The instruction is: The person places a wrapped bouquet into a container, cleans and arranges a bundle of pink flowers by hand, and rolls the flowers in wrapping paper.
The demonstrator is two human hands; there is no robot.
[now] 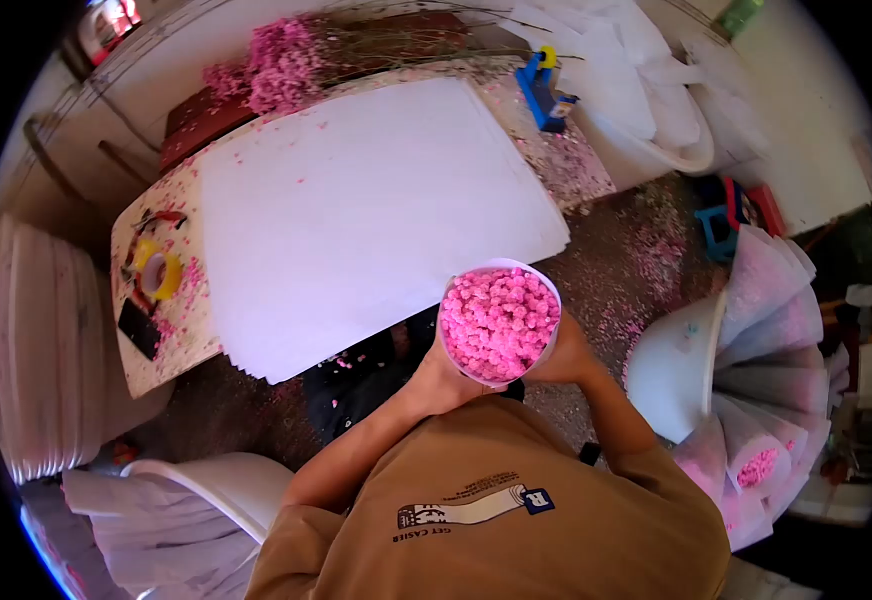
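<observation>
A bouquet of small pink flowers [499, 325] in a pale wrapper stands upright in front of my chest, seen from above. My left hand [440, 378] is wrapped round its lower side at the left. On the right side my right hand [566, 355] holds the same wrapper, its fingers partly hidden behind it. Just beyond the bouquet lies a stack of large white paper sheets [366, 210] on the table [181, 340].
Pink flower stems [286, 65] lie at the table's back. A blue tape dispenser [544, 92] stands back right; yellow tape rolls [159, 272] and a phone [140, 328] lie left. Tubs with wrapped bundles [671, 365] stand right and lower left [211, 480].
</observation>
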